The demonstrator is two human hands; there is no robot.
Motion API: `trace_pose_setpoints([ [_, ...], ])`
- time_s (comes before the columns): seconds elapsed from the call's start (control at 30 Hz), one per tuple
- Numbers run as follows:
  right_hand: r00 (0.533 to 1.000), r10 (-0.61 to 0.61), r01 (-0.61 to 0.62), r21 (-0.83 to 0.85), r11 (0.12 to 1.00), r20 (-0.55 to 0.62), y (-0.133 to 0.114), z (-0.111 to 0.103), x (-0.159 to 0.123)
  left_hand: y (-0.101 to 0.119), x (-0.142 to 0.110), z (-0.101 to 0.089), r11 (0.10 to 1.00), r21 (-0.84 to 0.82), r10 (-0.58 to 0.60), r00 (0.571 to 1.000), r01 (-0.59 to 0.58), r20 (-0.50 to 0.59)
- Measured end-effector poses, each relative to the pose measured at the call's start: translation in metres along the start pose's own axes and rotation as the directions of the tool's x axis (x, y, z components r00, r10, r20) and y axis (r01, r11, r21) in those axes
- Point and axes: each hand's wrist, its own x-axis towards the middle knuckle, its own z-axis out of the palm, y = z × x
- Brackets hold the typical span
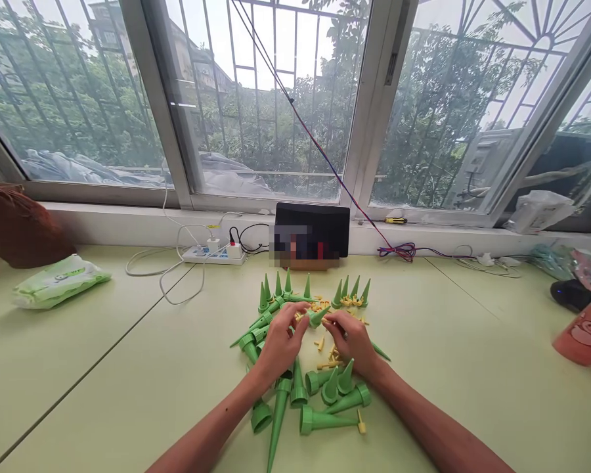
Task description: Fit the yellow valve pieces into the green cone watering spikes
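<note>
My left hand (pixel 284 334) is closed, its fingertips at a small green plastic spike (pixel 318 316) whose point leans up to the right. Across from it, my right hand (pixel 350 336) pinches a small yellow plastic piece (pixel 325 320), mostly hidden by the fingers, close beside the spike. Several long green cones (pixel 280 410) with wide collars lie around and below my left hand. Under my right hand are loose yellow pieces (pixel 333 358). A green cone (pixel 328 420) at the front has a yellow valve-like piece (pixel 361 422) at its narrow end.
Short green spikes (pixel 278 284) stand upright at the back left of the pile, others (pixel 354 289) at the back right. A dark-screened tablet (pixel 325 230) leans by the window. Further off are a power strip (pixel 215 255), a wipes pack (pixel 62 281) and a red cup (pixel 585 332).
</note>
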Motion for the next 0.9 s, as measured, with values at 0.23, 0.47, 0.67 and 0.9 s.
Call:
trace_pose_setpoints([
  [0.23, 0.996, -0.075, 0.074, -0.027, 0.997, -0.037, -0.0044, -0.0024, 0.0030, 0.0007, 0.0011, -0.0004, 0.997, -0.003, -0.071, 0.995, 0.071, 0.066],
  [0.47, 0.989, -0.147, 0.148, 0.012, 0.989, -0.034, -0.0041, -0.0003, 0.0021, 0.0014, 0.0008, 0.0000, 0.998, 0.019, -0.064, 0.987, 0.062, 0.148],
  [0.67, 0.995, -0.100, 0.101, 0.037, 0.994, -0.007, -0.0017, 0.0011, 0.0000, 0.0027, -0.0002, -0.0012, 0.997, 0.015, -0.077, 0.980, 0.075, 0.184],
  [0.9, 0.999, -0.050, 0.049, 0.055, 0.997, 0.011, -0.0002, -0.0003, -0.0011, -0.0005, -0.0020, -0.0014, 0.996, 0.084, -0.030, 0.982, 0.014, 0.186],
])
